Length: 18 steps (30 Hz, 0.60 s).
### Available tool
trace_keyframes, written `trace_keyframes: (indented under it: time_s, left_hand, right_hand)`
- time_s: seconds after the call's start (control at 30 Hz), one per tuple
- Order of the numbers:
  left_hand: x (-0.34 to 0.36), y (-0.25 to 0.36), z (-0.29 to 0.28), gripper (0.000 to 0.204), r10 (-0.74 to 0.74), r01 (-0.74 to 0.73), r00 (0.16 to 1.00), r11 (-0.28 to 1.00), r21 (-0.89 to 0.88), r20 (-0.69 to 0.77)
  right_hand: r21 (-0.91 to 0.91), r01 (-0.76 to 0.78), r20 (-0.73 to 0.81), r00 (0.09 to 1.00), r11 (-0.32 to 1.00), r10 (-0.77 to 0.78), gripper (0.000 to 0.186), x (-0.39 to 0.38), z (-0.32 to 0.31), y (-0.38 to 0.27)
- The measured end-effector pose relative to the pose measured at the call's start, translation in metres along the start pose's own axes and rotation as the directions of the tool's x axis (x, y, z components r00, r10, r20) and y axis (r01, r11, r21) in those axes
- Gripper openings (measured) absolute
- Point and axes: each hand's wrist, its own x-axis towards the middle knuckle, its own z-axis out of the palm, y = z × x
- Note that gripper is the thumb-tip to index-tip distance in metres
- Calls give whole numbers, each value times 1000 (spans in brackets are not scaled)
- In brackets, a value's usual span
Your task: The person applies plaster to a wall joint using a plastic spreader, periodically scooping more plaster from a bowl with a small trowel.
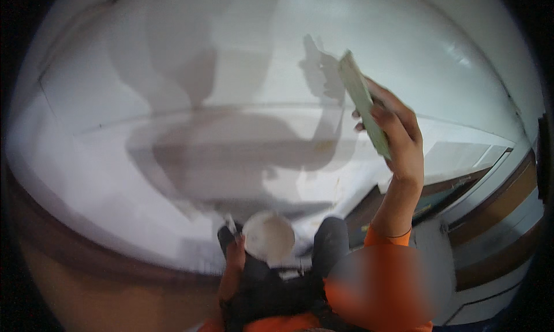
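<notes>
Raised at the right, my right hand is closed around a long, flat pale green block, thumb and fingers on opposite sides. The block is tilted, its upper end leaning left, in front of the white wall. Whether it touches the wall I cannot tell. Low down in front of my body, my left hand grips the edge of a round whitish container, seen from above. Its contents are hard to make out, and the left fingers are small and partly hidden.
Shadows of my arm and body fall across the wall. My dark-clothed knee shows beside the container. At the right stand a dark panel and a brown and grey striped surface. A brown surface runs along the lower left.
</notes>
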Motion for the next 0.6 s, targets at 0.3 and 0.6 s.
trace_keyframes:
  time_s: [0.3, 0.6]
  left_hand:
    - [-4, 73, -10, 34, 174, -172, 984, 984, -52, 42]
    - [-23, 113, -18, 29, 259, -264, 961, 963, 43, 95]
  right_hand:
    - [488, -714, 287, 674, 501, 681, 47, -210, 11, 140]
    - [-290, -590, 198, 733, 754, 650, 20, -228, 43, 142]
